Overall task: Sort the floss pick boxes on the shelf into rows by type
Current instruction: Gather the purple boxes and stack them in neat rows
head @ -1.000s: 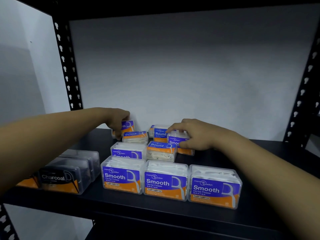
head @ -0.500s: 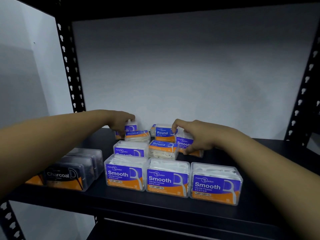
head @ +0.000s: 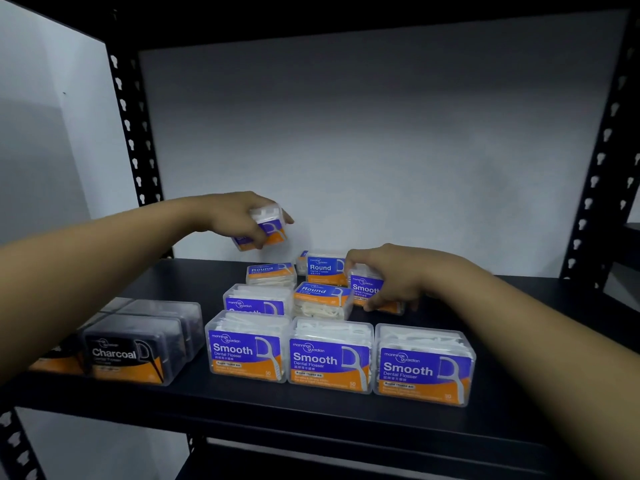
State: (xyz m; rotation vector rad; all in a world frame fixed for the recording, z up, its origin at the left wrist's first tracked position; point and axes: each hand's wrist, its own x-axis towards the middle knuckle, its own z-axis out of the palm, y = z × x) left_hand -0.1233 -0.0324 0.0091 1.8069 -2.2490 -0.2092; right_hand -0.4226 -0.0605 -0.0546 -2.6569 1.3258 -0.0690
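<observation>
Floss pick boxes, clear plastic with purple-and-orange labels, half sorted on the black metal shelf [head: 346, 420]. Up off the deck now: small clear box [head: 265, 226], down at the back a second ago, clenched in the left hand [head: 235, 220] and tilted in mid-air. Right hand [head: 391, 282] still curled over a "Smooth" box [head: 367, 289] behind the front trio [head: 329, 362]. Means a Smooth strays out of the "Round" cluster [head: 320, 268]. Dark "Charcoal" boxes [head: 128, 355] parked left. Open room at the right and along the back wall; front edge close under the trio.
</observation>
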